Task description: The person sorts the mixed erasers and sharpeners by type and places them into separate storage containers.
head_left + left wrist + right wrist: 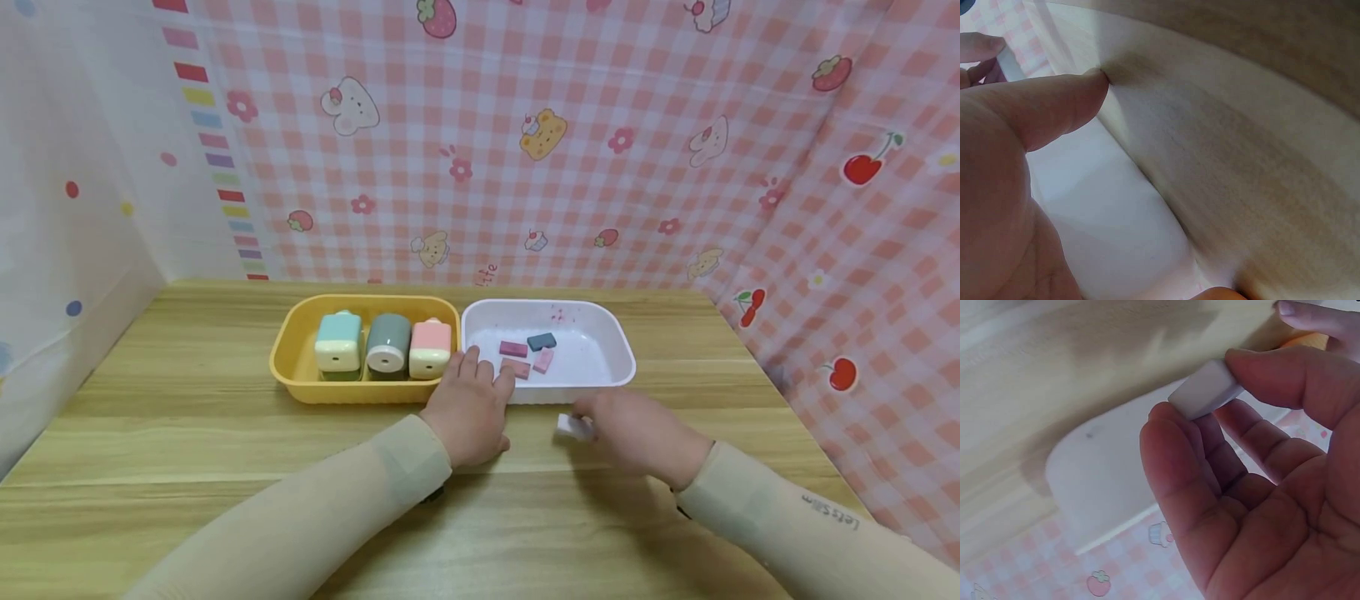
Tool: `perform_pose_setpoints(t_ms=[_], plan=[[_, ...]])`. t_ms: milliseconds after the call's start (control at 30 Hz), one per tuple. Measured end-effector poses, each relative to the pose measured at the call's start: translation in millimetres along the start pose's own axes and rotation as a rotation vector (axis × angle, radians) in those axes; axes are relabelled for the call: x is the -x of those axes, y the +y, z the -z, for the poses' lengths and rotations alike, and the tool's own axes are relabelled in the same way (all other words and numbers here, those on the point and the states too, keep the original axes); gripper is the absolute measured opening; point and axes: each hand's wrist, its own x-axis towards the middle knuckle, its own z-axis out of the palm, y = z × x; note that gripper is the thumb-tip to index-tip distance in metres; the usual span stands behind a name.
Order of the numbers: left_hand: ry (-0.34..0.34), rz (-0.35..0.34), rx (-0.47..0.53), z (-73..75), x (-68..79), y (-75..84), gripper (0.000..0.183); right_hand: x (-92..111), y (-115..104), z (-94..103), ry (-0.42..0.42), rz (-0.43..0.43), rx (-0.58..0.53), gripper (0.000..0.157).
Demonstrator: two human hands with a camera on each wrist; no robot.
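My right hand (637, 433) pinches a small white eraser (1205, 389) between thumb and fingers, just in front of the white tray (611, 379). The left hand (471, 408) lies over the front left of that tray, its fingers reaching across the rim where it meets the yellow tray (360, 393). In the left wrist view, the thumb (1072, 103) is straight and its tip is at the tabletop. Inside the white tray lie a magenta eraser (513, 349), a dark teal one (542, 342) and two pale pink ones, one partly behind the left fingers.
The yellow tray holds three pencil sharpeners in a row: mint and cream (339, 342), grey and white (388, 342), pink and cream (431, 348). Both trays stand side by side on a wooden table (225, 450). Patterned cloth (480, 142) hangs behind and at the sides.
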Motion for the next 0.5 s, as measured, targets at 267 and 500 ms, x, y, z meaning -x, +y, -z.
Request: perform_pose_setpoints(t_ms=[267, 500], plan=[[0.001, 0.0, 0.006, 1.1, 0.8, 0.2, 0.096, -6, -9, 20.1, -0.046, -0.058, -0.012, 0.028], [0.0, 0.002, 0.007, 0.9, 0.8, 0.5, 0.096, -17, -6, 39.2, -0.044, -0.084, -0.009, 0.03]])
